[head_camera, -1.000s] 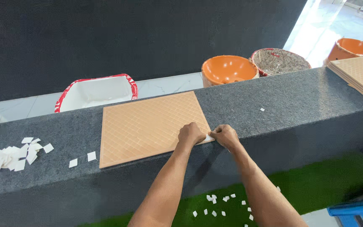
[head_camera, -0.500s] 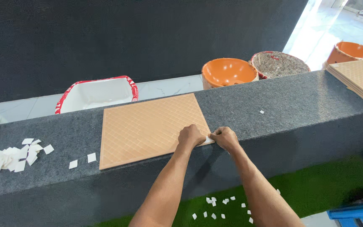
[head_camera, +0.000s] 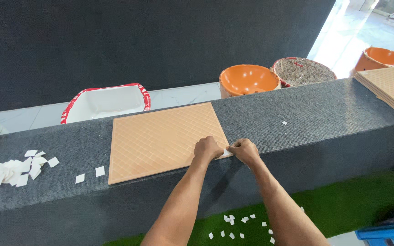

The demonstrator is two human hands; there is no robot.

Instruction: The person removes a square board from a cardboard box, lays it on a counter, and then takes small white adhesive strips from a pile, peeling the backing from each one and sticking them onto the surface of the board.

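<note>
- Tile [head_camera: 160, 139], a square tan one with a diamond-grid face, lies flat on the dark grey ledge [head_camera: 324, 114] at the centre of the frame, its lower right corner under my hands.
- Near the bottom centre I see white scraps [head_camera: 233, 223] scattered on green turf [head_camera: 343, 200].
- My left hand [head_camera: 208, 148] is curled into a loose fist, pressing down on the tile's lower right corner.
- My right hand [head_camera: 245, 150] sits just beside it, fingers pinched on a small white paper tab [head_camera: 226, 152] at that corner.
- At the left of the frame a heap of white paper squares [head_camera: 12, 166] rests on the ledge.
- A stack of tiles [head_camera: 391, 86] sits at the right edge.
- Beyond the ledge, upper centre: a white basin with red rim [head_camera: 106, 102] and an orange bowl [head_camera: 247, 79].
</note>
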